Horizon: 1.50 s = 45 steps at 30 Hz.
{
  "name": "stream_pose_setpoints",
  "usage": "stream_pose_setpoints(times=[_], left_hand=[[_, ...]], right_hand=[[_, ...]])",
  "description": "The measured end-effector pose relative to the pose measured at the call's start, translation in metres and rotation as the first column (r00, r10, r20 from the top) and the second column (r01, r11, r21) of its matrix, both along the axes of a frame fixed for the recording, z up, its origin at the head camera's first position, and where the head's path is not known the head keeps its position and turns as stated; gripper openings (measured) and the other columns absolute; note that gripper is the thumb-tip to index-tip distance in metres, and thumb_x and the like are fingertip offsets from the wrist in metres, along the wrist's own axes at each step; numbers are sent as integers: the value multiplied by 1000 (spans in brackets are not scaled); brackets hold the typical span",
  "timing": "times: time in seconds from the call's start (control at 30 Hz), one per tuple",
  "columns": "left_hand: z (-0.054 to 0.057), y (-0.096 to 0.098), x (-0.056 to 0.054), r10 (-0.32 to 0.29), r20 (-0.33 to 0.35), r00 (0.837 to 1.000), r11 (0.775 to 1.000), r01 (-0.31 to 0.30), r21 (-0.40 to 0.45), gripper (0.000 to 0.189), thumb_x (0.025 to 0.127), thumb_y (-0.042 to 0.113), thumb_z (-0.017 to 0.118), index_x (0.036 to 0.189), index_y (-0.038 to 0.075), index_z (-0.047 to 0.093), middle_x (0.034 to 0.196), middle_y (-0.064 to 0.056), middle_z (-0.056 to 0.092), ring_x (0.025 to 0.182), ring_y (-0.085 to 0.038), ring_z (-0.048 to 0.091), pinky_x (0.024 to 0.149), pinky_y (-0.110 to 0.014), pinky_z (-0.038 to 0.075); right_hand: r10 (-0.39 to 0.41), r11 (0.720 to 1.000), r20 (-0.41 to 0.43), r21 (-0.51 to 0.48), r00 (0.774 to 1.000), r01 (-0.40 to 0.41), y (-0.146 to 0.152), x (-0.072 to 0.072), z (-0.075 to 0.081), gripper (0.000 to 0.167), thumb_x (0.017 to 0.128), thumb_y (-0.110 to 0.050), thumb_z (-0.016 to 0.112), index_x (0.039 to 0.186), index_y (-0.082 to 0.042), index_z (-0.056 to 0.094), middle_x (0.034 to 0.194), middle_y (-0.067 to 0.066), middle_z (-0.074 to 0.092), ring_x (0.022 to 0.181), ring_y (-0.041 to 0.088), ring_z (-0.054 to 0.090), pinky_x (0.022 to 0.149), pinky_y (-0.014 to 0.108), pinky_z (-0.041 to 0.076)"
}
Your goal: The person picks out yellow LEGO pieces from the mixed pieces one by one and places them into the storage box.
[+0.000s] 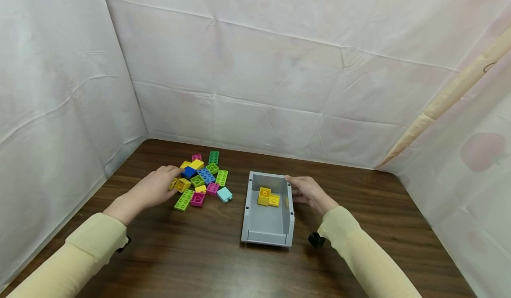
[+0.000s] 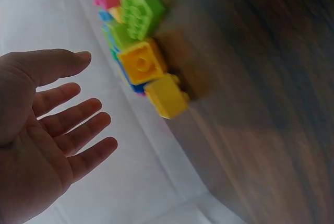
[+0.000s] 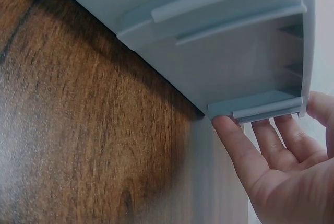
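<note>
My left hand point(image 1: 157, 186) hovers at the left side of a pile of toy building blocks, its fingers apart and nothing in its grasp. Nearest to it are a yellow-orange block point(image 2: 141, 63) and a yellow block point(image 2: 168, 96). A dark blue block point(image 1: 189, 172) lies by its fingertips in the head view. With my right hand point(image 1: 312, 194) I hold the right side of a grey plastic bin point(image 1: 265, 237) near its far corner, thumb on the rim and fingers against the outer wall point(image 3: 235, 62). Inside the bin lie two yellow blocks point(image 1: 264, 196).
The pile also has a long light green block point(image 1: 184, 200), a magenta block point(image 1: 197, 199), a pale blue block point(image 1: 225, 194) and a dark green block point(image 1: 214, 157). White cloth point(image 1: 255, 67) hangs around the brown wooden table point(image 1: 179, 253) at the back and sides.
</note>
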<state>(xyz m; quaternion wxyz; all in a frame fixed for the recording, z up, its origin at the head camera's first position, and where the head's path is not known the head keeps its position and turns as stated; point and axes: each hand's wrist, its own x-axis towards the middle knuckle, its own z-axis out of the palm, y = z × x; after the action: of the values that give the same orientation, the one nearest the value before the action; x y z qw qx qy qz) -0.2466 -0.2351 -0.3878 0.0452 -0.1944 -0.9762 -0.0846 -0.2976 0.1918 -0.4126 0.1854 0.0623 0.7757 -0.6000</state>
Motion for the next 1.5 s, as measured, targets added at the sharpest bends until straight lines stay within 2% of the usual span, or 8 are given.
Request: stream_pose_setpoints(times=[0.2,0.4,0.6,0.77,1.1,1.5], left_hand=[[-8,-9,-7,11,27,1000,1000,-11,-13,55,78,10,75,127,-4,53,125,-25,53,115,-44,49,91,-60,43],[-17,-18,-19,39,51,998,999,-37,-30,55,77,9,75,126,-5,53,126,-27,52,116,-45,48,92,-60,42],[-29,-25,-33,58,111,992,997,-53,-49,55,78,9,75,126,-7,53,126,-29,52,116,-46,48,95,-58,41],[-36,-27,-40,59,161,985,997,-51,-51,53,79,11,74,125,-6,54,126,-29,53,117,-45,48,95,-58,41],[-39,-26,-48,1,213,977,998,11,-55,44,80,7,73,119,-5,59,119,-26,57,112,-42,53,95,-57,42],[-38,-29,-50,-50,180,982,997,61,-55,39,78,6,74,114,-5,63,106,-18,62,100,-32,59,89,-51,48]], right_hand=[[10,1000,-8,-5,1000,-10,1,1,2,49,93,-38,57,122,2,59,121,19,62,106,29,63,85,42,53],[3,1000,-3,-6,1000,-3,2,0,3,49,93,-37,58,122,2,59,121,18,62,105,28,64,84,42,54],[-6,1000,0,-4,1000,6,2,0,4,49,93,-38,58,121,1,60,120,18,63,104,27,64,84,41,54],[-12,1000,-2,6,1000,12,2,0,4,48,92,-38,59,120,1,61,118,16,64,101,25,65,84,42,54],[-22,1000,12,4,1000,22,1,2,0,49,92,-38,60,122,1,59,123,17,60,100,24,65,84,41,54],[-36,999,11,-9,999,36,-2,1,1,45,92,-35,60,119,1,61,120,17,62,94,21,67,81,41,55]])
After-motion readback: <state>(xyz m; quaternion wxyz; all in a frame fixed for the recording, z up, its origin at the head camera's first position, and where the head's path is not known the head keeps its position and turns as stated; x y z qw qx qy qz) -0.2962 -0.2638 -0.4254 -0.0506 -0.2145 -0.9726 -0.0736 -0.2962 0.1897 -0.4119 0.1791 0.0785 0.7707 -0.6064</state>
